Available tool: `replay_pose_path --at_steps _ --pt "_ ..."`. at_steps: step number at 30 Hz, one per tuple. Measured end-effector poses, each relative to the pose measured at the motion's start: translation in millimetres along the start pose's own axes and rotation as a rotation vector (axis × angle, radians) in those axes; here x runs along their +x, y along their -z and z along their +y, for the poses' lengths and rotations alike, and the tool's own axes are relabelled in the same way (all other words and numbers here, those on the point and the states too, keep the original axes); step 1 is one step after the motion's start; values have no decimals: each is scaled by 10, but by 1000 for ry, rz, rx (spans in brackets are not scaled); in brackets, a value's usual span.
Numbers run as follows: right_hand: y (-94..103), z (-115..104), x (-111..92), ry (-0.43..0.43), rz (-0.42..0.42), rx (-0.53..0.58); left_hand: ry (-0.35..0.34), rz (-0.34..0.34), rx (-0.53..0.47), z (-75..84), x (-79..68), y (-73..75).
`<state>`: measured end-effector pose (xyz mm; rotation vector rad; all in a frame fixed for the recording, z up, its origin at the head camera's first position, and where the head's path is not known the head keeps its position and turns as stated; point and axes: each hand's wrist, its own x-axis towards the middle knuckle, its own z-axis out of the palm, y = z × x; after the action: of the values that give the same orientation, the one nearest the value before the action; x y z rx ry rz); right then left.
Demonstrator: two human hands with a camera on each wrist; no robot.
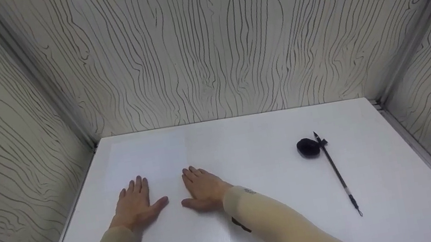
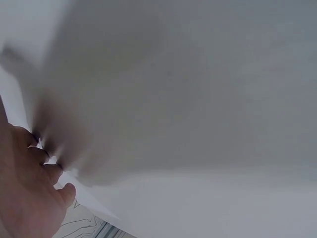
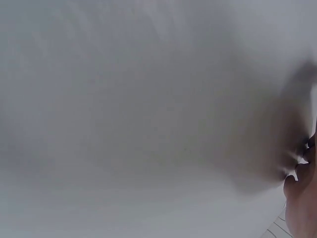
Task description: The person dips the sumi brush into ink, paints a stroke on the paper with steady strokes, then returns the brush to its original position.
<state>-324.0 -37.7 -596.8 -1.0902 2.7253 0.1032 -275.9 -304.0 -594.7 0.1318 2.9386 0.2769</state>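
Observation:
My left hand (image 1: 135,205) lies palm down with straight fingers, its fingertips at the near edge of a thin white sheet (image 1: 147,156). To the right of it, my right hand (image 1: 205,189) also rests flat, fingertips by the sheet's near right corner and thumb pointing toward the other thumb. Neither hand holds anything. In the left wrist view the fingers of the left hand (image 2: 37,183) touch the white surface, and the right wrist view shows only part of the right hand (image 3: 302,193) at its edge.
A dark writing brush (image 1: 336,171) lies at the right of the white table (image 1: 245,142), bristles toward the back. A round black object (image 1: 308,147) sits left of its tip. Wood-grain patterned panels (image 1: 204,52) enclose the table's back and sides.

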Motion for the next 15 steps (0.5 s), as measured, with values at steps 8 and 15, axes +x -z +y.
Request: replay_pose_path --at_steps 8,15 --pt "16 36 -60 0 23 43 2 10 14 140 -38 -22" --pt "4 69 -100 24 42 15 -21 32 22 331 -58 -104"
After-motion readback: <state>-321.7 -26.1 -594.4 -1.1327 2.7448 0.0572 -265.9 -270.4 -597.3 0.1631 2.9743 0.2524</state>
